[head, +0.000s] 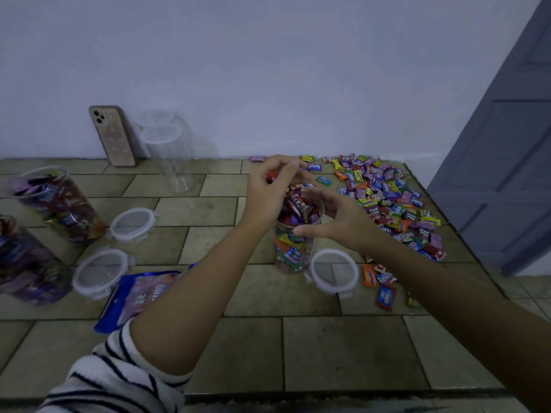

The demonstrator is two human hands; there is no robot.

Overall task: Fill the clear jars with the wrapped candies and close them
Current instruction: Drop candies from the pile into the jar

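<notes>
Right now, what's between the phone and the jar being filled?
In the head view, an empty clear jar stands between the phone and the candy jar.

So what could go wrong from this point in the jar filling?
The jar is heaped above its rim, so candies may spill, or its lid may not seat. The left hand drops candies in while the right hand only cups the rim, so a nudge could tip the jar. Loose candies beside the lid could get swept off the table edge.
</notes>
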